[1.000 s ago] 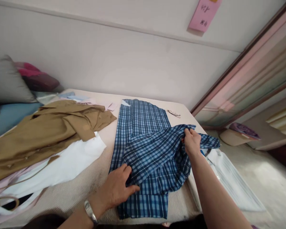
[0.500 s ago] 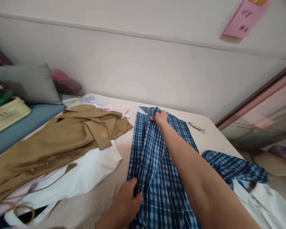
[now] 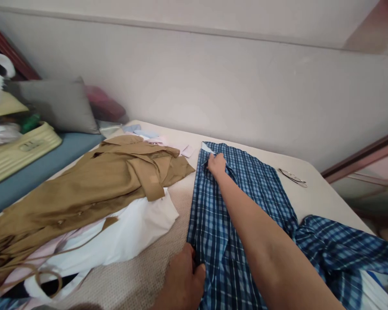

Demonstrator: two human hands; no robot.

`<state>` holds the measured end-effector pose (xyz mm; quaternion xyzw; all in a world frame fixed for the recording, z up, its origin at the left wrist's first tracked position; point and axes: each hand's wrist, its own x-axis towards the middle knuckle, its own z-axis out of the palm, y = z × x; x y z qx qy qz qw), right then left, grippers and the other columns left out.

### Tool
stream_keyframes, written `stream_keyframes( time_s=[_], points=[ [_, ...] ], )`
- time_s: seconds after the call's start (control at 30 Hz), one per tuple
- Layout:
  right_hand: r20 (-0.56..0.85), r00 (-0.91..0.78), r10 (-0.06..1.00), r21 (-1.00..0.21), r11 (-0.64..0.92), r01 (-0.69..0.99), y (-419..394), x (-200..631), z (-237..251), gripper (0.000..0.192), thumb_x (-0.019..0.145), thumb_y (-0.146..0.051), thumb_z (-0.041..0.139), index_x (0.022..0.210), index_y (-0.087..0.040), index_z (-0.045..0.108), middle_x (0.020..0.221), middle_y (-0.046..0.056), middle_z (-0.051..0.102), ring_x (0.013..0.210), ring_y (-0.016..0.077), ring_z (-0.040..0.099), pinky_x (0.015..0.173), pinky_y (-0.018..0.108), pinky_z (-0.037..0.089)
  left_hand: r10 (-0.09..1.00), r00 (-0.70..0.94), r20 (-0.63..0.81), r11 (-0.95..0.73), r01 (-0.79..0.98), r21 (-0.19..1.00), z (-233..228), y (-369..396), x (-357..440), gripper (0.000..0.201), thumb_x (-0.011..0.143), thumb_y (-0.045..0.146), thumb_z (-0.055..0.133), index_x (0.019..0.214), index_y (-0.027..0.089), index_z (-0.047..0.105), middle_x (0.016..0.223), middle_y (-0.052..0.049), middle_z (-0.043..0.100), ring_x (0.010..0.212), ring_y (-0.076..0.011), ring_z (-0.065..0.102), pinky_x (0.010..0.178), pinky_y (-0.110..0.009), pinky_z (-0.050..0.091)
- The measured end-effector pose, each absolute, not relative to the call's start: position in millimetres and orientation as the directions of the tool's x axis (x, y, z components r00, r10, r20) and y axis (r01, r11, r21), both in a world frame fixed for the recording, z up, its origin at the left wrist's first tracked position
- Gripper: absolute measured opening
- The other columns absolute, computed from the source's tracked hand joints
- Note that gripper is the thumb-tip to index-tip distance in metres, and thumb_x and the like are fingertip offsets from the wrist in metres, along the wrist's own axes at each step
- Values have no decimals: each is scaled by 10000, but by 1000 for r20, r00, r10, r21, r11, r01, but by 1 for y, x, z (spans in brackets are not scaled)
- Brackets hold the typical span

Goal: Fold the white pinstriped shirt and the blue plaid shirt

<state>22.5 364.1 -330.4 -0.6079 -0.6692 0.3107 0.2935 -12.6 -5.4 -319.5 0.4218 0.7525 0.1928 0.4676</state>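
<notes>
A blue plaid shirt [image 3: 258,176] lies stretched out in front of me, with a white patch showing at its far left corner. My right hand [image 3: 217,164] reaches to the far end and is closed on the cloth close to that patch. Near me, my left hand [image 3: 183,275] grips the shirt's left edge between thumb and fingers. One plaid sleeve [image 3: 349,241] extends to the right. My right forearm covers part of the shirt's middle.
To the left lie a brown garment [image 3: 116,172] and a white garment [image 3: 142,219] with thin straps. Eyeglasses [image 3: 292,177] rest right of the shirt. Farther left are a grey cushion [image 3: 58,105] and a yellow basket [image 3: 22,150]. A wall [image 3: 213,82] stands behind the light-coloured surface.
My right hand has moved left with the cloth, nearer the shirt's left edge, and the raised fold there lies flatter. My left hand keeps its hold. The view has shifted, so things appear farther right.
</notes>
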Motion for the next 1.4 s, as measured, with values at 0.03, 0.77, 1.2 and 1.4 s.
stream_keyframes(
  time_s=[0.03,0.77,1.2,1.4],
  points=[
    [31,-58,998,-734,62,676,366,21,-330,361,1021,-306,419,1296,-87,502,1092,241,690,979,327,695,902,457,530,811,-219,-543,579,442,685,-319,-5,-13,45,903,208,574,906,217,531,817,-16,651,778,-178,625,711,-309,407],
    [2,-551,834,-215,539,815,246,52,-357,695,1065,-557,369,1597,-115,307,1682,180,201,1555,323,152,1237,585,152,905,-211,-369,407,684,606,-323,-9,-17,208,860,165,576,1057,177,514,1054,-125,687,975,-250,667,825,-344,473],
    [38,-708,705,-142,705,695,73,117,-343,678,1057,-490,443,1619,-142,292,1698,135,151,1567,313,108,1245,580,179,919,254,-301,87,614,784,-291,-5,-58,41,876,225,574,905,206,596,880,-42,727,780,-201,694,692,-299,487],
    [54,-672,739,-223,665,713,103,112,-331,646,1071,-550,387,1555,-122,419,1627,141,365,1528,309,257,1221,523,282,968,148,-204,-7,825,565,-297,-7,-37,104,950,238,528,921,207,623,936,-67,721,878,-232,679,776,-341,490]
  ],
)
